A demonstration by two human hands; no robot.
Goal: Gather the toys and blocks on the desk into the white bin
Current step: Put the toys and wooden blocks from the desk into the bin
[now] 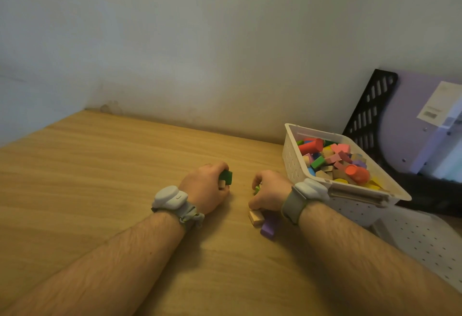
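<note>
Blocks are in three places: in your two hands, on the bench [105, 190], and in the white bin [291, 155].

Your left hand [205, 187] is curled round two blocks. One is a dark green block [227, 177] that sticks out past your fingers. The other is a small tan block [222, 184] tucked just under it. This hand rests on the wood near the middle.

Your right hand [270, 190] is curled too, and it grips a light green block [257, 188]. You can only see a little bit of that one, so its shape is hard to tell. Two more blocks lie on the wood right under this hand: one plain wooden block [256, 217] and one purple block [270, 227]. They touch each other. Your thumb comes down to the wooden one, but you cannot tell if it holds it.

The bin stands at the right side, just beside your right wrist. It is piled with many blocks in red, pink, yellow, blue, green, purple and plain wood. There are too many to count. Two red round blocks lie on top, one at the back [311, 146] and one at the front [357, 173].

You wear one grey band on each wrist, two in all [171, 198] [310, 189].

A black rack with slots [370, 115] leans on the wall behind the bin.
</note>
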